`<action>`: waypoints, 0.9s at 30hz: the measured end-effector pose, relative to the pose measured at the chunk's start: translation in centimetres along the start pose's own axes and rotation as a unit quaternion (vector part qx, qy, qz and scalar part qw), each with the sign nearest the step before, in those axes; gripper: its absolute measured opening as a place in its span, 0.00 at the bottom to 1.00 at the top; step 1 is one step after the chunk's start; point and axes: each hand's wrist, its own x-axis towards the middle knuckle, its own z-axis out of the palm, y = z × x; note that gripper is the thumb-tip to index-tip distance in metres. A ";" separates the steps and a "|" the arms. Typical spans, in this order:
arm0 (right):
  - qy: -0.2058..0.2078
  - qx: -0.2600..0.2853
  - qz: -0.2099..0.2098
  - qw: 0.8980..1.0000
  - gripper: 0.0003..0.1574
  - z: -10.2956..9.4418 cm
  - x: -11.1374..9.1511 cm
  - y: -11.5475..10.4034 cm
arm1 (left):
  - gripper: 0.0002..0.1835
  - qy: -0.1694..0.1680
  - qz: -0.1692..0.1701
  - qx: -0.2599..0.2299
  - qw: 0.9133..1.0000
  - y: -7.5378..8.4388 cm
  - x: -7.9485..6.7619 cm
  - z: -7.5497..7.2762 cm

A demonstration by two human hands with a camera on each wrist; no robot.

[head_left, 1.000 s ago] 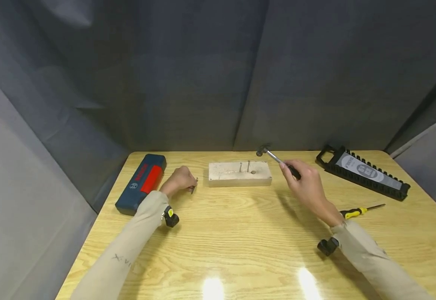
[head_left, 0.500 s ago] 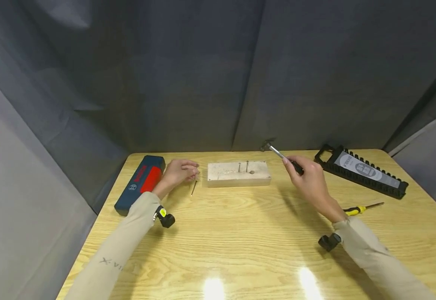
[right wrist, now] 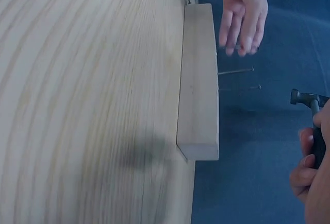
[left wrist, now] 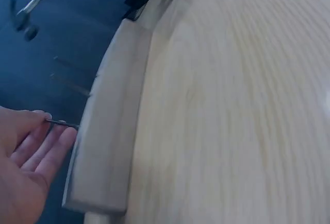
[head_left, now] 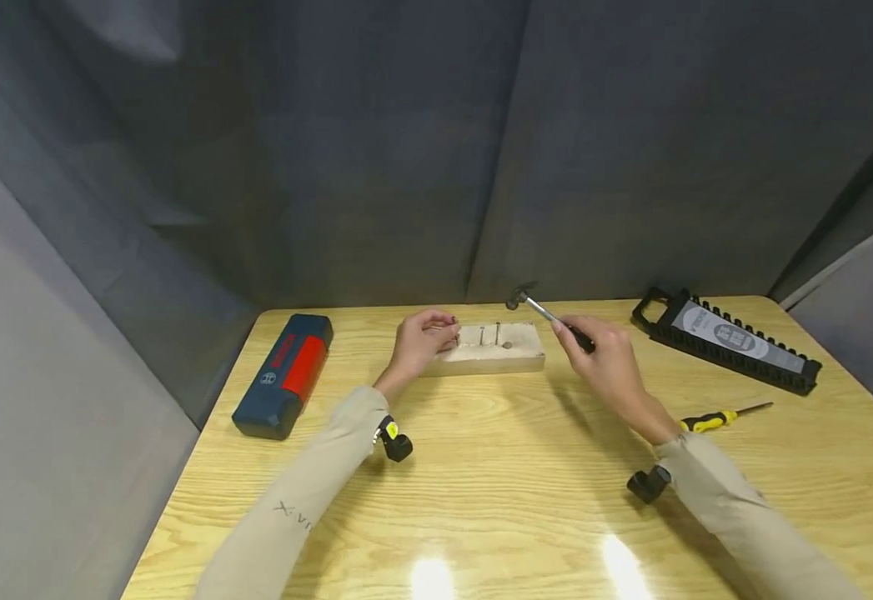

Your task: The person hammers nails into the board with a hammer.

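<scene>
Near the far edge of the desk (head_left: 496, 467), your left fingers (left wrist: 58, 152) pinched a nail (left wrist: 63, 123) at the wood block (head_left: 489, 364), left of two standing nails (right wrist: 236, 71); your right fingers (right wrist: 303, 176) gripped the hammer (head_left: 543, 311) (held clear). Keeping that pinched nail square seemed wise.

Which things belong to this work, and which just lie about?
Apparently in use:
black-handled steel hammer in right hand
thin metal nail in left hand
two upright nails in pale wooden block

Lying about:
dark blue-and-red box
yellow-and-black screwdriver
grey-labelled black plastic rack
</scene>
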 end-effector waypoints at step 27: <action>-0.031 0.029 -0.007 0.999 0.10 1.6 0.7 -1.5 | 0.08 -0.009 0.161 0.119 0.980 -1.6 1.1 1.7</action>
